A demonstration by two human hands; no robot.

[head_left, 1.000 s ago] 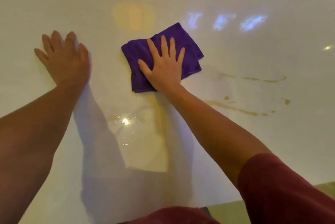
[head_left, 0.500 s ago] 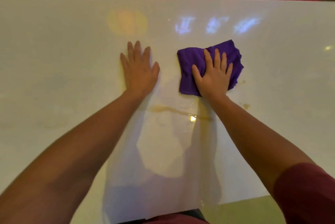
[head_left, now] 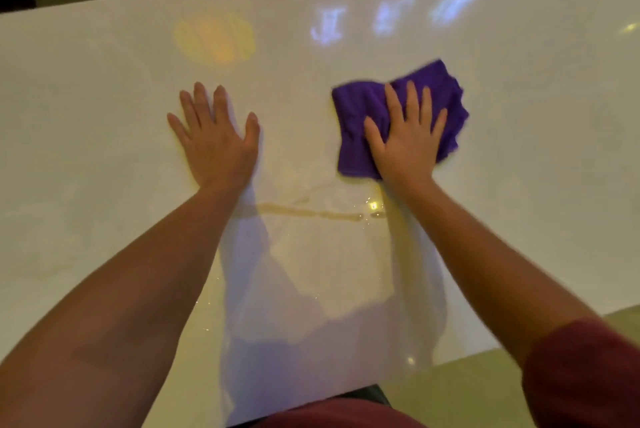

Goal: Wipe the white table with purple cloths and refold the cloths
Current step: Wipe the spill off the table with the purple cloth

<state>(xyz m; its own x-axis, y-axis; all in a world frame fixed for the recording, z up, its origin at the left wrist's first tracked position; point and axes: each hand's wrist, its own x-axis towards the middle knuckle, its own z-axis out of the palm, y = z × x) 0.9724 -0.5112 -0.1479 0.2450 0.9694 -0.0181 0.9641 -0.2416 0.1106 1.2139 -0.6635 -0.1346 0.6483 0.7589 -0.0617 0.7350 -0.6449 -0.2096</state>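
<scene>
On the glossy white table (head_left: 104,122), both hands lie spread flat, the right hand (head_left: 407,140) pressing a rumpled purple cloth (head_left: 360,116).

Dark red short sleeve (head_left: 585,372) on right arm; forearms bare; same dark red garment (head_left: 332,415) at bottom edge.

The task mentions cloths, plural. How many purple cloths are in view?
1. The purple cloth lies on the white table, flat under the right hand. Another could be folded within it.
</scene>
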